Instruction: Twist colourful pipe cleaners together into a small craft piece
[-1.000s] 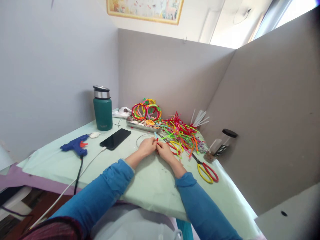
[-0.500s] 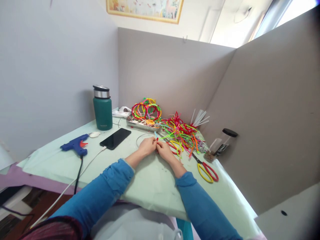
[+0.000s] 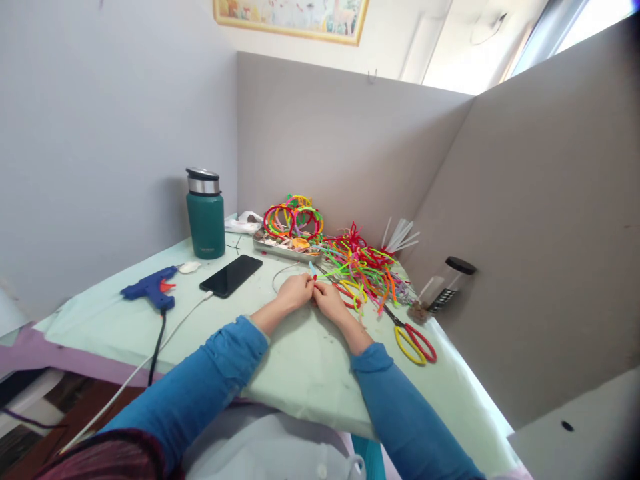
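My left hand point(image 3: 295, 291) and my right hand point(image 3: 330, 300) meet fingertip to fingertip above the middle of the table. Both are closed in a pinch around a small red pipe cleaner piece point(image 3: 315, 278), mostly covered by the fingers. Just beyond them a light blue strip point(image 3: 313, 268) sticks up; whether it is held too I cannot tell. Close to my right hand lies a pair of scissors with red and yellow handles point(image 3: 358, 291), partly hidden. A heap of coloured pipe cleaners point(image 3: 367, 263) spreads behind and to the right of that hand.
At left are a blue glue gun point(image 3: 150, 288), a phone point(image 3: 231, 275) on a white cable and a green bottle point(image 3: 205, 223). A metal tray point(image 3: 273, 250) with pipe cleaner rings stands behind. More scissors point(image 3: 415, 343) and a clear jar point(image 3: 447, 287) are at right; partitions enclose the table.
The view has shifted very slightly. Both hands keep the same pinch in the same place, and nothing on the table has visibly moved.
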{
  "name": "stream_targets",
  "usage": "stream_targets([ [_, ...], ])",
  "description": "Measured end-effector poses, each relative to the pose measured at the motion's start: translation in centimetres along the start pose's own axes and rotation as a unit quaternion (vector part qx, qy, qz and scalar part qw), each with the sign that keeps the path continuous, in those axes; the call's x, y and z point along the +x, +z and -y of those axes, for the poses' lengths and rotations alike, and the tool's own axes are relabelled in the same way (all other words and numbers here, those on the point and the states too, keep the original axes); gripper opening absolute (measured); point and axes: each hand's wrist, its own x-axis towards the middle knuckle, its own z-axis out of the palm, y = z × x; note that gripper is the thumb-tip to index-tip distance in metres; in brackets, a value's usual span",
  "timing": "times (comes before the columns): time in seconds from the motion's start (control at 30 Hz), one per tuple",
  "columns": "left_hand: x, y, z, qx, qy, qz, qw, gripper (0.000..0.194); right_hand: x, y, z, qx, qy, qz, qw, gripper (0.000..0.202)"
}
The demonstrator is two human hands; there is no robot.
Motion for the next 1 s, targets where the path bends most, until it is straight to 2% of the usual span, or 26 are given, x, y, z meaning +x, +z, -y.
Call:
stream_targets([
  [0.5, 0.03, -0.14, -0.03, -0.002, -0.006, -0.004, 1.0, 0.034, -0.08, -0.04, 0.31, 0.02, 0.005, -0.001, 1.0, 0.024],
  [0.67, 0.01, -0.26, -0.09, -0.012, -0.01, -0.016, 1.0, 0.034, -0.13, -0.05, 0.38, 0.071, 0.02, 0.01, 0.997, 0.026],
  [1.0, 0.03, -0.31, -0.09, -0.022, 0.003, -0.047, 0.999, 0.031, 0.02, 0.06, 0.17, 0.095, 0.029, 0.003, 0.995, 0.028],
])
